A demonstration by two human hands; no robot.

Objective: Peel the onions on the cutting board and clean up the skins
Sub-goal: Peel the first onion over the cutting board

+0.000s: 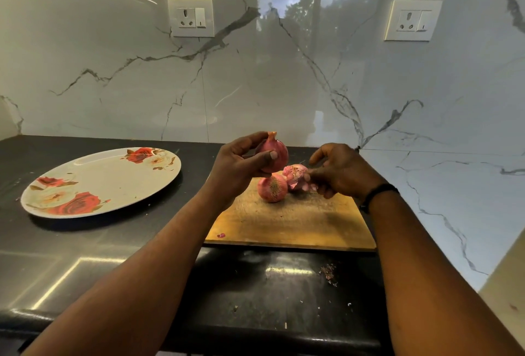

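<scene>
Landmark: cutting board (289, 222). Nearest, on the dark desk (85, 264) in front of the board, skin crumbs (328, 272) are scattered; one pink scrap (221, 235) is seen at the board's near left corner. Three onions are counted: onion one (272, 187) and onion two (295, 176) rest at the board's far end, touching; onion three (273, 154) is held just above it, gripped by the left hand (235, 168), thumb curled across. A loose skin piece appears pinched by the right hand (341, 172) beside onion two. Onions are judged light, firm, slippery once bared; skins papery, brittle, best taken at the tip. One floral plate (99, 182) lies well left of the board.
</scene>
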